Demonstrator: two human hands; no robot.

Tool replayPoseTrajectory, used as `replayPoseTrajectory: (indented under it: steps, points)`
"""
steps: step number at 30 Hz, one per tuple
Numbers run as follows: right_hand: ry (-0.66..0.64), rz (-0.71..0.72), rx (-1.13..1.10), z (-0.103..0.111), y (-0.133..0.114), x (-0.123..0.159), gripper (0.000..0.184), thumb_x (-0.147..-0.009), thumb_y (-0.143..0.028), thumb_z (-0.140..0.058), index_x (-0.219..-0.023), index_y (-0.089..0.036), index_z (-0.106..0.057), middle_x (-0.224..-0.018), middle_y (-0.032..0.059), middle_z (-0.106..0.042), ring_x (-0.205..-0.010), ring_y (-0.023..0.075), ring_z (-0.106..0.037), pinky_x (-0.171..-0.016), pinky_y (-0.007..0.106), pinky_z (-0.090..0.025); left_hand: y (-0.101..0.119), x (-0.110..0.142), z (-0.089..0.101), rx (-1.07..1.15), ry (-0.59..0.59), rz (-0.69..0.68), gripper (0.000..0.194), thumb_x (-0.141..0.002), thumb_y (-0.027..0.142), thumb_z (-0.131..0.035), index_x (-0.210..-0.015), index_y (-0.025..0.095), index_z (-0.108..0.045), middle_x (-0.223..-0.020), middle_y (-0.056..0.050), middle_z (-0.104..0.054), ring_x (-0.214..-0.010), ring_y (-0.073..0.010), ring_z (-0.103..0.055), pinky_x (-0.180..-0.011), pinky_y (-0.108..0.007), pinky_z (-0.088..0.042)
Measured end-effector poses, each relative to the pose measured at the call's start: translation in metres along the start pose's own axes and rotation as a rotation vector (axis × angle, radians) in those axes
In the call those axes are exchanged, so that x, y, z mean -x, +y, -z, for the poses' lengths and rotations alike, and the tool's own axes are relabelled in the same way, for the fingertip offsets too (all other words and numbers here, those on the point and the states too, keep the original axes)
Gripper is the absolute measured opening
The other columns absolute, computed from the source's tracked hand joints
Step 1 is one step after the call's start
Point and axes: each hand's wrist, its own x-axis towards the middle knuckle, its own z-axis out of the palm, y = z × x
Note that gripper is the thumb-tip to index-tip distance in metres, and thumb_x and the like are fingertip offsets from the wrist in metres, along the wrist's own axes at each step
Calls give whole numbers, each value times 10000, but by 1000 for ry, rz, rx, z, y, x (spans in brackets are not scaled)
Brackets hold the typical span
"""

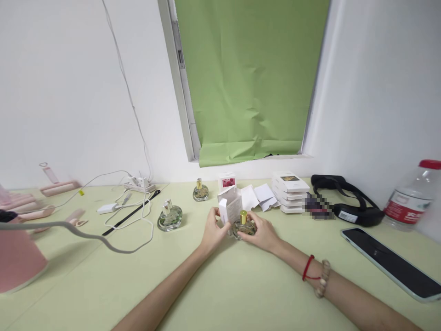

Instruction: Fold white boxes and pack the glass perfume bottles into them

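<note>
My left hand (214,231) is closed on a small white carton (231,205) with its top flaps open, held upright over the table. Close beside it, my right hand (262,232) grips a glass perfume bottle (245,226) with a gold cap. The bottle is upright, its lower front partly covered by my fingers. To the left stands a perfume bottle with a silvery cap (170,216), and farther back is a smaller gold-capped bottle (200,191). Behind the carton sits a white box with a red picture (227,180), next to folded white paper pieces (258,196).
A stack of flat white boxes (290,191) stands right of the papers. Beyond it lie a black headset (356,212), a phone (392,262) and a water bottle (409,197). White cables (151,225), a power strip (139,185) and a pink container (20,259) occupy the left.
</note>
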Motion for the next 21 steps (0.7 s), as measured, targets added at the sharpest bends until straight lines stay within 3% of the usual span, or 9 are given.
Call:
replayPoseTrajectory:
  steps: [4, 9, 13, 16, 21]
  points:
    - [18, 25, 53, -1, 0, 1, 471, -703, -476, -571, -1083, -214, -477, -846, -15, -587, -716, 155, -552, -631, 270, -383, 2, 3, 2, 46, 94, 72, 325, -680, 314, -464, -910, 131, -327, -880, -47, -428, -739, -134, -430, -658, -253, -379]
    - [74, 138, 46, -1, 0, 4, 587, -746, -394, -562, -1267, -234, -344, -934, -6, -589, -764, 148, -579, -678, 264, -417, 1, 2, 0, 134, 74, 79, 481, -771, 402, -538, -1097, 149, -290, -1076, -76, -459, -938, -158, -480, -790, -260, -404]
    - [80, 264, 30, -3, 3, 5, 634, -813, -348, -523, -1359, -241, -217, -951, 1, -606, -748, 139, -591, -664, 257, -438, -2, 1, 0, 86, 62, 0, 380, -842, 373, -491, -1129, 151, -376, -1083, -68, -499, -971, -162, -479, -830, -268, -385]
    - [108, 423, 62, -4, 5, 5, 611, -832, -315, -530, -1359, -243, -231, -953, 6, -615, -762, 134, -597, -657, 247, -448, -2, 0, 1, 88, 107, -90, 337, -852, 325, -484, -1122, 135, -415, -1093, -77, -497, -1003, -166, -464, -862, -270, -373]
    - [175, 817, 201, -2, 0, 5, 449, -860, -194, -490, -1282, -229, -342, -1046, 23, -594, -937, 130, -572, -740, 251, -458, 3, 1, 1, 224, 73, -12, 445, -854, 412, -484, -1181, 135, -368, -1098, -91, -493, -959, -163, -495, -811, -255, -420]
